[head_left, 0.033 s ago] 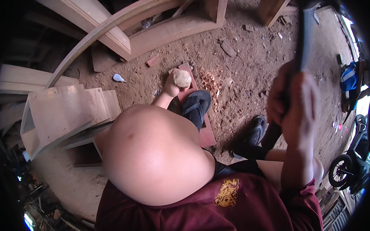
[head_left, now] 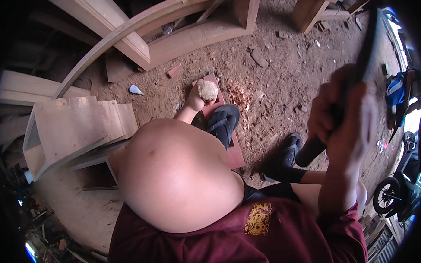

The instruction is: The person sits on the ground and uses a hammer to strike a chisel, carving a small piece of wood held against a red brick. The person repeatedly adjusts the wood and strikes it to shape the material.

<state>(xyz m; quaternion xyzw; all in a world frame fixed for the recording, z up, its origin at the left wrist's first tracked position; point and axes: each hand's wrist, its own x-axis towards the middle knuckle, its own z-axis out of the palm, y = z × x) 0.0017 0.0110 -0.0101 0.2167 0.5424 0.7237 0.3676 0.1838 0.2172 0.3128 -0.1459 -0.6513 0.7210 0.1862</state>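
My left hand [head_left: 193, 99] is closed round a chisel [head_left: 207, 90]. Its round, frayed wooden butt faces up, and its blade is hidden below. Under it lies a reddish wooden board [head_left: 236, 153] on the ground, with my left sandalled foot [head_left: 224, 120] resting across it. Raised high at the right, my right hand [head_left: 343, 115] grips the dark handle of a hammer [head_left: 369, 42]. The handle's lower end sticks out beneath my fist, while the head is lost in the dark upper rim. The chisel and hammer are well apart.
Wood chips [head_left: 239, 95] lie beside the board on the dirt floor. A curved wooden frame [head_left: 195, 40] stands beyond, and stacked pale boards [head_left: 71, 126] are to the left. A small white bottle [head_left: 136, 89] lies nearby. At the far right is a motorbike [head_left: 398, 189].
My right hand has shifted slightly right, and the hammer has tilted so its handle's lower end shows more. My left hand and the chisel have hardly moved.
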